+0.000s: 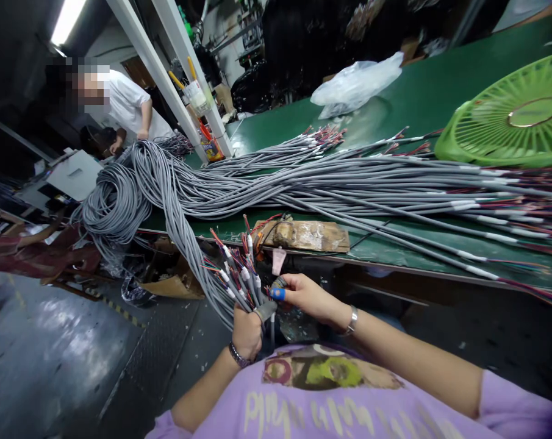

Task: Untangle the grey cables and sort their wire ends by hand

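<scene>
My left hand (248, 332) is closed around a bundle of grey cables (193, 250) just below their ends. White sleeves and thin coloured wires (232, 262) fan out above that fist. Close on the right, my right hand (305, 297) pinches at wire ends on the edge of the bundle; its fingertips partly hide them. Blue tape wraps the right thumb, and grey wrapping covers fingertips on both hands. Behind the hands, a wooden board (316, 236) carrying a small taped device (283, 233) lies at the bench edge.
Many long grey cables (349, 180) stretch across the green bench (422, 91), with coils (113, 201) at its left end. A green fan (513, 116) stands at the right, a clear plastic bag (355, 88) farther back. Beyond a white post (157, 73), another person (132, 103) handles cables.
</scene>
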The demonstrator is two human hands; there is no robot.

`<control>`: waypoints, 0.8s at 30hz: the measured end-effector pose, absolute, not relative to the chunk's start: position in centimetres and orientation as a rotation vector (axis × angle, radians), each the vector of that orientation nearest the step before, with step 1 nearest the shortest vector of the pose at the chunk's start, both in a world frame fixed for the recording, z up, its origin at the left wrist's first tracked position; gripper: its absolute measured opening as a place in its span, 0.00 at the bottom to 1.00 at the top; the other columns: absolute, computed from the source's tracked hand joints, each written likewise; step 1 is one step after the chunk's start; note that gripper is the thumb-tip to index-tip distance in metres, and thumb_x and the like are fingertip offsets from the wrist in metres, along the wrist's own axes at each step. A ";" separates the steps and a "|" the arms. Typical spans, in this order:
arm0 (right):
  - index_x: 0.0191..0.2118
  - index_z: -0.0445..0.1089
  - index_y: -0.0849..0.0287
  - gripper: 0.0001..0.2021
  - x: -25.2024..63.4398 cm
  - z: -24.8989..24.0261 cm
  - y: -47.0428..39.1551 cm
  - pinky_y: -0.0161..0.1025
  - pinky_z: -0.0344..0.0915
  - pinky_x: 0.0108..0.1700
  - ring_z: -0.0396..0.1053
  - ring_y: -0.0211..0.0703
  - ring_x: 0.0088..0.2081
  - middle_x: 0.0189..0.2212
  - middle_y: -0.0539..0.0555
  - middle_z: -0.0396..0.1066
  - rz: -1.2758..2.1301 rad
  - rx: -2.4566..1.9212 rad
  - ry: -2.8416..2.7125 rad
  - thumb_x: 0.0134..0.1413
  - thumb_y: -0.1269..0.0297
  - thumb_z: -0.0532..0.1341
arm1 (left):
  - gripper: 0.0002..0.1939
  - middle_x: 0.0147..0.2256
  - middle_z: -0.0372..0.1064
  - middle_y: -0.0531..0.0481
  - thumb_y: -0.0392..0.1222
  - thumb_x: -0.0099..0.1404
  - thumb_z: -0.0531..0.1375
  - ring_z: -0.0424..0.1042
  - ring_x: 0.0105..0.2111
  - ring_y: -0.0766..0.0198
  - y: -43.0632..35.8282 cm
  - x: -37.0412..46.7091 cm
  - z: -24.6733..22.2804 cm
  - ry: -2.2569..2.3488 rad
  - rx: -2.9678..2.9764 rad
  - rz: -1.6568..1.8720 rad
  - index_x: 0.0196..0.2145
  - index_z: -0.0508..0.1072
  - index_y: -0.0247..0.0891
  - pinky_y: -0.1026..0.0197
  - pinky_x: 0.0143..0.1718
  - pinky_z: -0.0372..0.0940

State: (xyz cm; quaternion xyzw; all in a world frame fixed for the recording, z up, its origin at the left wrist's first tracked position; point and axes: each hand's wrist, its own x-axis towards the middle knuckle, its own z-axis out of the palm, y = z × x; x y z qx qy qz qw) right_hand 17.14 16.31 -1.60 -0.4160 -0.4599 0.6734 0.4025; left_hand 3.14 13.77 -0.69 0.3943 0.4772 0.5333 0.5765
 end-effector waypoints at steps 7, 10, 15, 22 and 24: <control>0.23 0.65 0.61 0.18 17.3 -2.5 16.0 0.32 0.57 0.24 0.58 0.31 0.19 0.17 0.45 0.62 1.712 -1.023 -1.058 0.35 0.53 0.70 | 0.07 0.21 0.72 0.52 0.37 0.43 0.67 0.73 0.31 0.58 14.4 2.7 -1.0 1.180 0.883 1.380 0.24 0.75 0.36 0.56 0.38 0.67; 0.23 0.64 0.61 0.18 17.5 -2.6 15.9 0.32 0.57 0.24 0.58 0.30 0.19 0.16 0.45 0.62 1.742 -1.000 -0.997 0.34 0.54 0.70 | 0.06 0.20 0.71 0.52 0.37 0.43 0.67 0.73 0.30 0.58 14.5 2.6 -1.2 1.189 0.868 1.376 0.23 0.75 0.35 0.56 0.37 0.67; 0.22 0.63 0.61 0.18 17.8 -2.6 15.9 0.33 0.61 0.25 0.55 0.29 0.18 0.13 0.42 0.58 1.817 -0.920 -0.820 0.33 0.56 0.71 | 0.06 0.18 0.69 0.53 0.36 0.42 0.67 0.72 0.28 0.60 14.5 2.5 -1.3 1.218 0.844 1.374 0.20 0.74 0.35 0.57 0.37 0.66; 0.26 0.65 0.61 0.19 18.7 -2.5 16.1 0.34 0.65 0.23 0.59 0.31 0.21 0.20 0.48 0.65 1.918 -0.873 -0.708 0.38 0.50 0.69 | 0.06 0.19 0.69 0.53 0.37 0.42 0.67 0.71 0.27 0.61 14.5 2.6 -1.1 1.232 0.871 1.369 0.21 0.73 0.36 0.58 0.36 0.66; 0.27 0.66 0.61 0.19 18.9 -2.4 16.2 0.34 0.65 0.23 0.61 0.32 0.22 0.22 0.49 0.66 1.961 -0.940 -0.795 0.37 0.51 0.69 | 0.06 0.19 0.70 0.53 0.37 0.42 0.67 0.72 0.28 0.60 14.5 2.7 -1.1 1.229 0.884 1.363 0.21 0.74 0.36 0.58 0.36 0.66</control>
